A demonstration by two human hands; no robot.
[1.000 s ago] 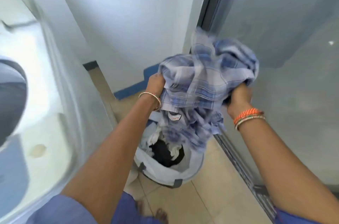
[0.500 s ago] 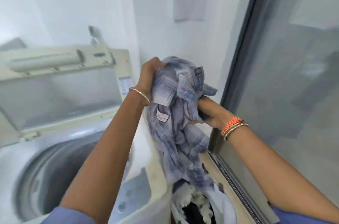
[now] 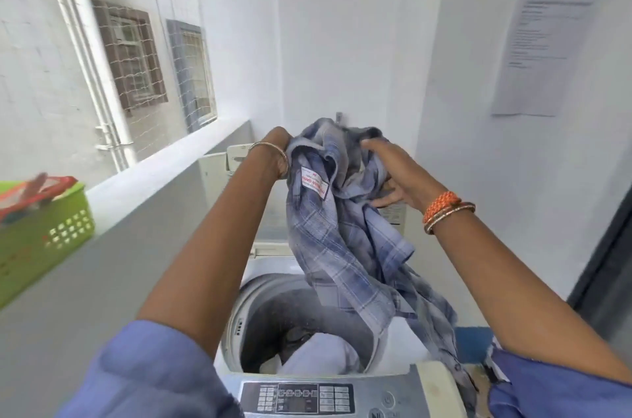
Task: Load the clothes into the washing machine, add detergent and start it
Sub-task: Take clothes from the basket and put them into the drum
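Blue-and-white checked cotton shirt hangs above the open drum of the grey top-loading washing machine. Left hand grip clenched on its collar at 11 o'clock; right hand grip holding bunched fabric at 1 o'clock.

A balcony laundry nook: top-loading washing machine, green basket on the ledge, posted notices.
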